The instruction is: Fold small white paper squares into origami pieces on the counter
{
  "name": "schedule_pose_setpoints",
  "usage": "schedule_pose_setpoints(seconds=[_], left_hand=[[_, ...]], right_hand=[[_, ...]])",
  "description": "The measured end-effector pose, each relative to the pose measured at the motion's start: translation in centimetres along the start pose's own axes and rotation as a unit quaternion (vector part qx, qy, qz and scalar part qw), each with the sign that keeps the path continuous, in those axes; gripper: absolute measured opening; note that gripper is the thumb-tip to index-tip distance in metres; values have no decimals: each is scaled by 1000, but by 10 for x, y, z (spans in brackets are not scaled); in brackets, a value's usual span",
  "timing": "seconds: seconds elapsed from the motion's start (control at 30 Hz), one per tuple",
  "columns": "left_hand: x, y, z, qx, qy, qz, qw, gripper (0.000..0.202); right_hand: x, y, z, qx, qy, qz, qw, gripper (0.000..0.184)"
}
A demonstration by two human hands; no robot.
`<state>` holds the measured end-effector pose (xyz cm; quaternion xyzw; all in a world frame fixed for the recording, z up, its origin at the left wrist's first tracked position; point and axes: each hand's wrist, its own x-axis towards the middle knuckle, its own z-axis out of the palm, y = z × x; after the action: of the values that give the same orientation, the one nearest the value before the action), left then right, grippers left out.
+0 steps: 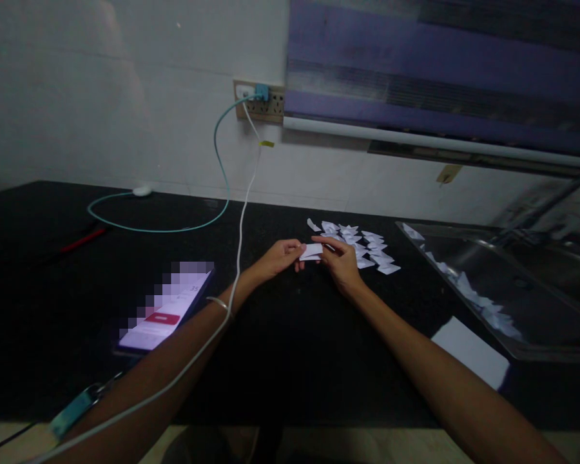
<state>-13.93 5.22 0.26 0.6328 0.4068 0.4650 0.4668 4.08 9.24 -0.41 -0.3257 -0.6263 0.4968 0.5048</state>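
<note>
A small folded piece of white paper (311, 251) is held up between my two hands, above the dark countertop. My left hand (285, 256) pinches its left end, thumb on top and fingers beneath. At its right end, the fingers of my right hand (339, 261) are closed on the edge. Just behind and beside my right hand stand several folded white paper boats (374, 245), grouped in rows. One loose small paper piece (313, 225) lies at the far left of that group.
A lit phone (167, 312) lies by my left forearm. A white cable (240, 238) crosses that arm from the wall socket (273, 105). To the right are a stack of white paper (471, 351) and a metal sink (536, 296), with more folded paper (483, 303) along its edge.
</note>
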Motion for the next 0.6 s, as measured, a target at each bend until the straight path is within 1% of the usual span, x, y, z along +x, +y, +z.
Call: schedule_pose_setpoints(seconds=[0.07, 0.17, 0.27, 0.37, 0.43, 0.5, 0.6], left_hand=[[-1, 3, 2, -3, 11, -4, 1000, 32], [1, 3, 3, -6, 27, -20, 999, 28], [4, 0, 2, -8, 34, -21, 999, 28], [5, -2, 2, -5, 36, -11, 999, 32], [5, -1, 2, -3, 37, -6, 999, 34], [4, -1, 2, 0, 36, -3, 999, 35], [4, -2, 2, 5, 34, 2, 999, 36]], right_hand=[[1, 0, -1, 36, 0, 27, 999, 30], [2, 1, -1, 79, -6, 73, 994, 30], [2, 2, 0, 62, -29, 97, 993, 33], [0, 2, 1, -13, -81, 74, 994, 44], [-1, 2, 1, -52, -102, 52, 992, 48], [-2, 2, 0, -60, -109, 38, 991, 46], [-2, 3, -1, -39, -120, 29, 992, 43]])
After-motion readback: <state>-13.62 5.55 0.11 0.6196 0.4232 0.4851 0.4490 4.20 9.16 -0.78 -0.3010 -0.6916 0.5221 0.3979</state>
